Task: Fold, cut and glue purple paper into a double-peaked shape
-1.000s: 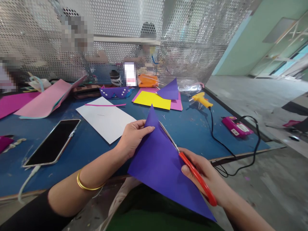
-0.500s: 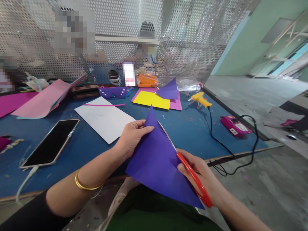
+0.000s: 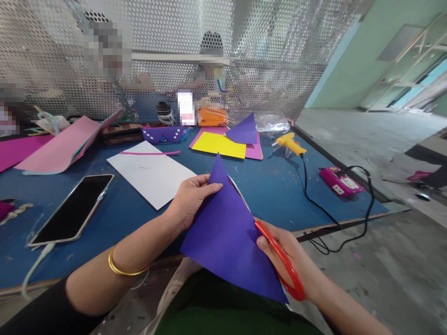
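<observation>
We are finding no text, label, brand or number that we can read. The pink box (image 3: 340,182), lying right of the glue gun (image 3: 291,144), is carrying a white label, but its print is too small.

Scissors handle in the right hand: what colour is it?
Red. The scissors handle loops around the right hand; clearest in the head view.

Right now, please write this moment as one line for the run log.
left hand: holds purple paper | right hand: holds red scissors at the paper's right edge | phone: on blue table
</observation>
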`<state>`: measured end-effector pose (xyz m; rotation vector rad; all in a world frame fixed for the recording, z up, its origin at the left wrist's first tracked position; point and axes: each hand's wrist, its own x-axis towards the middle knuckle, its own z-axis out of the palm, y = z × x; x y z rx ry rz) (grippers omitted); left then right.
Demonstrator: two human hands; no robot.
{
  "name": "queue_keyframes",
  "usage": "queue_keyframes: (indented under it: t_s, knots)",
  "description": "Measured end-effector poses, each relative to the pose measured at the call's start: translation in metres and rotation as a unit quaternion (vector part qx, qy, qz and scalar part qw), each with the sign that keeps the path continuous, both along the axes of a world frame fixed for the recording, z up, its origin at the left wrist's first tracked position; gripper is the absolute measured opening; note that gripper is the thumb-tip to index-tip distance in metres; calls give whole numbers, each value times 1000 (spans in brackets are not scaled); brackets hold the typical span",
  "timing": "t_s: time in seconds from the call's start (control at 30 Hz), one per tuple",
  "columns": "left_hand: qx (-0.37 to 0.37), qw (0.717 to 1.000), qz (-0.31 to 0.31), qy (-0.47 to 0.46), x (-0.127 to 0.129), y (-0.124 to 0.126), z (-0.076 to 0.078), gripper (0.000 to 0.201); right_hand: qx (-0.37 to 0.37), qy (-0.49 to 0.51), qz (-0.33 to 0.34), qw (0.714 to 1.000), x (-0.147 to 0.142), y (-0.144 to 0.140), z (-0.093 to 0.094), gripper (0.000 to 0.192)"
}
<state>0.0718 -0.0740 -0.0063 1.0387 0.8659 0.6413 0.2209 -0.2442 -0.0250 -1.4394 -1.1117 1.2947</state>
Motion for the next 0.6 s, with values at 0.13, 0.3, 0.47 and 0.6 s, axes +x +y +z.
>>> queue_keyframes:
  t_s: [0.13,0.3,0.47,0.6]
  knots:
    - [-14,1000,4,-3,0,1,1,32,30,-46,4,998,0,0,-3,56]
    - [-41,999,1,-7,0,2,4,30,64,-37,35,997,4,-2,-1,50]
    - [-69,997,7,-15,-2,6,8,25,78,-19,27,996,11,-8,-1,52]
    - [-88,996,10,-20,-2,7,8,24,75,28,27,996,11,-8,-11,53]
